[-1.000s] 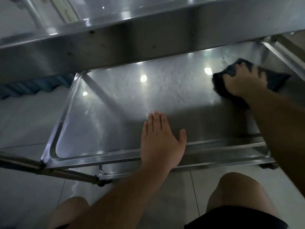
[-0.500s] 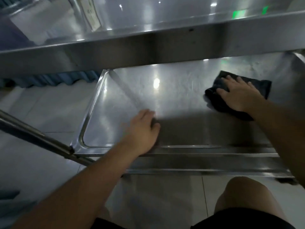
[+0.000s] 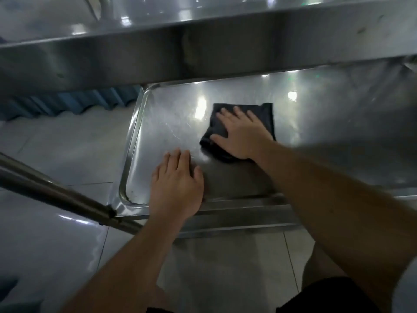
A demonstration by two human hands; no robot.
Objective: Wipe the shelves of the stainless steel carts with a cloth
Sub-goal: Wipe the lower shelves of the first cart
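Note:
A stainless steel cart fills the head view. Its lower shelf [image 3: 327,136] is a shiny rimmed tray. On the shelf's left half lies a dark folded cloth [image 3: 265,118]. My right hand [image 3: 242,134] presses flat on the cloth with fingers spread. My left hand [image 3: 178,184] rests palm down on the shelf near its front rim, just left of the cloth and apart from it. The upper shelf [image 3: 203,48] overhangs the back of the lower one.
A steel tube [image 3: 56,195] of the cart frame runs diagonally at lower left to the shelf's front left corner. Light floor tiles [image 3: 67,143] lie left and below. A blue corrugated sheet [image 3: 67,102] sits behind. My knees show at the bottom.
My right hand has slid the cloth from the shelf's right side toward the left. My left hand stayed near the front rim while the view shifted.

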